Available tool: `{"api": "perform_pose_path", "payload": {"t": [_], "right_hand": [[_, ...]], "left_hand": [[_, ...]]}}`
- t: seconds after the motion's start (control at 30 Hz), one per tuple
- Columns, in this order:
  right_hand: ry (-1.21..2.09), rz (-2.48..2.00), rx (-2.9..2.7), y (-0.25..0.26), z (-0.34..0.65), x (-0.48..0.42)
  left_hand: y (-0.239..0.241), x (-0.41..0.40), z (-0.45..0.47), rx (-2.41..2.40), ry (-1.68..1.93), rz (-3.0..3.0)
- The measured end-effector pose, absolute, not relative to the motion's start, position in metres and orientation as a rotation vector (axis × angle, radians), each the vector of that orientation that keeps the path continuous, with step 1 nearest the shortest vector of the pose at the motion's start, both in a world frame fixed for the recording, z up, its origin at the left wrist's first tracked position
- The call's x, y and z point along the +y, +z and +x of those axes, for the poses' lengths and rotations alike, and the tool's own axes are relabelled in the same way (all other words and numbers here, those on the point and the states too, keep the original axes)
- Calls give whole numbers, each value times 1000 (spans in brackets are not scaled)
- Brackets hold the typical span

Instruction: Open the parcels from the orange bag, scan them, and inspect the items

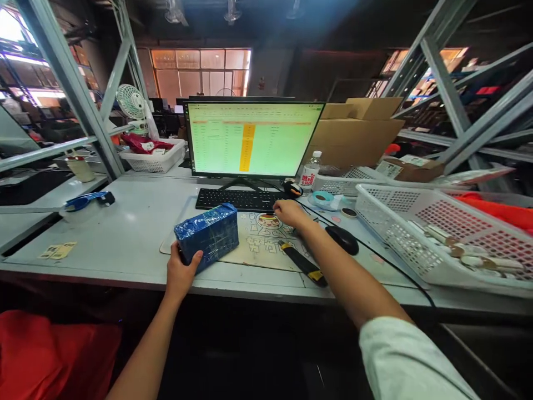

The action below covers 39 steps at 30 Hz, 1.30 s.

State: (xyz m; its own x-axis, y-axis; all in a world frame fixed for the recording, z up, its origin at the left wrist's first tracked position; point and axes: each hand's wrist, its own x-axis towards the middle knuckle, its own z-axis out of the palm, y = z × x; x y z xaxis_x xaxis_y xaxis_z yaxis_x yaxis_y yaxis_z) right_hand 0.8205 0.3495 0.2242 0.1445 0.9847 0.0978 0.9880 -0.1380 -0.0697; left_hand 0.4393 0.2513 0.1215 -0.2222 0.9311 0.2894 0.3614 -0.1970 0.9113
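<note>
My left hand (pixel 182 271) is closed around the near left end of a blue package (pixel 210 236), a box wrapped in shiny blue plastic. The package stands tilted at the front of a printed desk mat (pixel 258 258). Over the right end of a black keyboard (pixel 241 199) is my right hand (pixel 289 213), its fingers curled together. Whatever they may hold is hidden. A black and yellow utility knife (pixel 303 264) lies on the mat below my right wrist. To the right of my forearm sits a black mouse (pixel 342 239).
A monitor (pixel 254 139) showing a spreadsheet stands behind the keyboard. On the right are a bottle (pixel 310 171), a tape roll (pixel 323 199) and a white basket (pixel 420 261) holding rolled items. Blue-handled scissors (pixel 88 201) lie left. Metal frame posts (pixel 79 83) flank the desk.
</note>
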Motion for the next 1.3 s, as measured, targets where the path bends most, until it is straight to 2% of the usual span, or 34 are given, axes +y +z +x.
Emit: {"api": "perform_pose_path", "payload": {"t": [0.27, 0.5, 0.7, 0.9, 1.03, 1.2, 1.3], "right_hand": [[18, -2366, -2046, 201, 822, 399], [-15, -2353, -2085, 217, 800, 397], [-7, -2353, -2161, 228, 791, 309], [-105, -2450, -2128, 166, 809, 207], [-160, -2139, -1996, 162, 808, 202], [285, -1374, -2241, 232, 716, 242], [232, -1220, -2366, 264, 638, 277]], "left_hand": [[115, 253, 439, 1526, 1423, 1538], [115, 252, 440, 1496, 1433, 1504], [114, 259, 436, 1400, 1448, 1409], [132, 280, 424, 1356, 1372, 1493], [135, 298, 421, 1424, 1302, 1428], [133, 305, 423, 1567, 1276, 1349], [134, 304, 423, 1597, 1258, 1386]]}}
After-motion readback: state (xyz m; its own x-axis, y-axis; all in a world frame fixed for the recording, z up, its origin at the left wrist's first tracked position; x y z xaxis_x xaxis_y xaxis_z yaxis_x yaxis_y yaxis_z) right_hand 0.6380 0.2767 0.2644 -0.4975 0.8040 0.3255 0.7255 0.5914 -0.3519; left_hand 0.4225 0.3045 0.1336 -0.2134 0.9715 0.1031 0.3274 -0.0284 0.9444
